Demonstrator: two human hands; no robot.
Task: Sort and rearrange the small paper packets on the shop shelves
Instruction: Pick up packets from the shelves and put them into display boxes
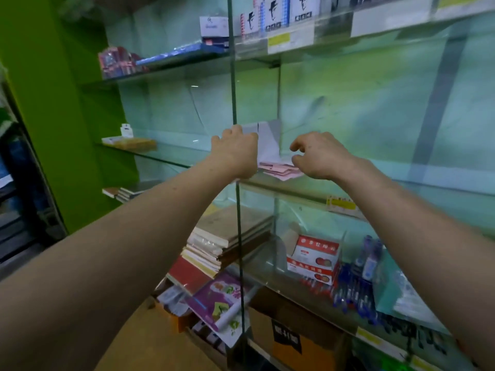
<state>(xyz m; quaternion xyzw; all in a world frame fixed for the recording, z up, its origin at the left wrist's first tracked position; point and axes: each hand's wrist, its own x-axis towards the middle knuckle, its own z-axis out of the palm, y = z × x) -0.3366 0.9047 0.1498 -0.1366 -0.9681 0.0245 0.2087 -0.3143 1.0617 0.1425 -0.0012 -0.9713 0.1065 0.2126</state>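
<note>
Hidden: the left hand point(235, 153) shows only its back. Its fingers curl out of sight against the upright white sheets point(267, 140), right at the vertical glass divider point(233, 76).
Left grip: cannot tell whether it holds the sheets, the glass edge or nothing.
Right grip: the right hand point(318, 156) hangs clawed, thumb and forefinger apart, holding nothing, with the thumb tip at the edge of the pink packets point(278, 170).
Writing: the red-and-white box point(313, 257) on the lower shelf bears red Chinese characters, too blurred to read. The yellow shelf tag point(342, 203) and the black label on the cardboard box point(286, 340) are just as illegible.
Pink packets: small, flat and pale pink, in a loose fanned pile.
Place: on the middle glass shelf point(428, 180), just right of the divider, between both hands, in front of the white sheets.
</note>
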